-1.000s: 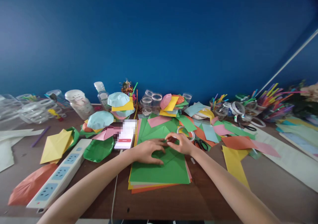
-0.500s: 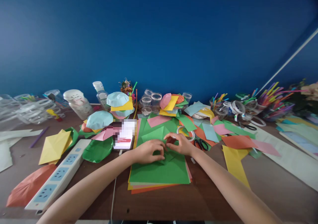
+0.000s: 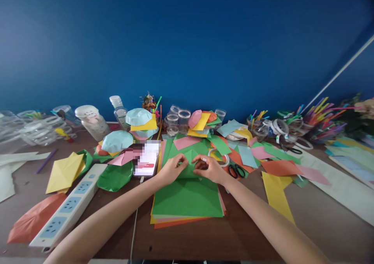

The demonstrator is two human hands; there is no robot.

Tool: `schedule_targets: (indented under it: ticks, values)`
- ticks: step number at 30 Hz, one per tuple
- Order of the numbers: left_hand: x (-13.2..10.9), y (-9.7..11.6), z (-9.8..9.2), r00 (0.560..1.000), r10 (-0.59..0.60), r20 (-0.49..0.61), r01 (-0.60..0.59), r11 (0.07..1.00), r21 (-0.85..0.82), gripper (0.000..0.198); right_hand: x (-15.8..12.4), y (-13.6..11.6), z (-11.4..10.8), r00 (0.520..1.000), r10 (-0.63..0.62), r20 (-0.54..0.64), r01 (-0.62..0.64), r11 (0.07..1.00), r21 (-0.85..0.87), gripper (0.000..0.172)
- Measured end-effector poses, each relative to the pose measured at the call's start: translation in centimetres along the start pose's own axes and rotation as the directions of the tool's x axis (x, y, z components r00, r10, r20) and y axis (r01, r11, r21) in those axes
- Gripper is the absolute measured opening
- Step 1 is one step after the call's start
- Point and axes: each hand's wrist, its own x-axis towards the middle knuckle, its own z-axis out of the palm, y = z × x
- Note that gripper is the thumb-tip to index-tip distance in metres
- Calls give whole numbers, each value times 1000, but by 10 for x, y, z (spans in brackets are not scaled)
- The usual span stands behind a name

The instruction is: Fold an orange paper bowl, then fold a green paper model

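Observation:
A folded piece of green paper [image 3: 188, 173] lies on a stack of coloured sheets, with a green sheet [image 3: 188, 201] on top. My left hand [image 3: 173, 169] is at its left side, fingers pinched together at its upper edge. On the right side, my right hand [image 3: 210, 169] has its fingers curved and its thumb apart from the forefinger, the tips close over the folded paper. A small white bit shows on one finger of that hand; I cannot make out what it is. The green paper's far part is partly hidden by the hands.
Black-handled scissors [image 3: 236, 170] and a white tape roll [image 3: 222, 155] lie right of my right hand. Left of the stack are a lit phone [image 3: 147, 158] and a power strip [image 3: 70, 205]. Crumpled paper shapes, paper scraps and clear cups [image 3: 184, 119] stand along the back.
My left hand has moved up and left, off the middle of the green paper to its upper edge. The folded paper's lower edge now shows. My right hand has shifted only slightly.

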Motion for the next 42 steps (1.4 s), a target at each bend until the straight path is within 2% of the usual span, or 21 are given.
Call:
schedule_targets:
  ticks: [4,7,10,15,21,24,28,33,38,42]
  values:
    - [2,-5,-1,999,-49,16,50,997,-60,24,6,7,-7,989,34,-143,-44,997,-69,28]
    - [4,-11,0,998,-51,-23,51,999,-12,25,11,10,-11,971,10,-238,-53,983,-176,25]
    - [7,-19,2,998,-62,-31,62,998,17,27,15,10,-9,959,-16,-282,-68,956,-286,22]
    - [12,-30,5,993,-93,-67,95,995,27,29,29,9,-7,953,-73,-295,-65,898,-434,17]
    - [22,-35,5,986,-120,-112,126,991,52,25,44,10,-9,956,-27,-292,-119,876,-467,12]
    - [27,-34,4,984,-139,-116,151,983,102,26,46,12,-9,951,-75,-299,-85,869,-488,14]
    - [32,-26,1,984,-158,-83,172,967,189,33,45,15,-10,962,-111,-248,-23,876,-482,13]
    - [38,-19,-4,980,-158,-121,188,935,302,44,44,17,-11,963,-162,-214,39,873,-487,9]
    - [41,-18,-4,975,-211,-67,221,945,240,57,40,15,-9,952,-190,-241,58,882,-467,12]
    - [40,-19,-3,962,-269,-51,274,939,207,57,38,15,-7,955,-192,-228,70,888,-455,12]
